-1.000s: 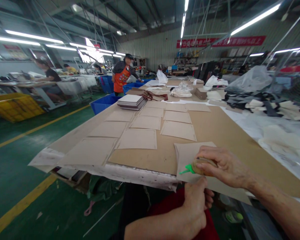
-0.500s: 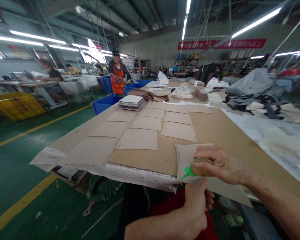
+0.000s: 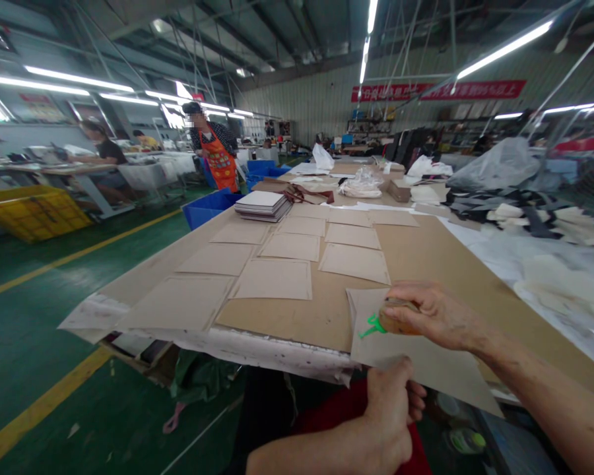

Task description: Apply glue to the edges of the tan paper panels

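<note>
My right hand (image 3: 433,315) grips a small brown tool with a green tip (image 3: 386,324) and presses it on a tan sheet (image 3: 426,366) that overhangs the table's near edge. My left hand (image 3: 389,399) pinches that sheet's near edge from below. Several more tan sheets (image 3: 274,278) lie in rows on the cardboard-covered table (image 3: 426,254) ahead of my hands.
A stack of white-topped boards (image 3: 262,203) sits farther up the table, with bags and cloth piles (image 3: 519,204) to the right. A person in an orange apron (image 3: 215,155) walks by blue bins (image 3: 205,206). A yellow crate (image 3: 32,212) stands at left on the green floor.
My right hand slid the tool a little up the sheet. The person in the orange apron walked leftward along the aisle.
</note>
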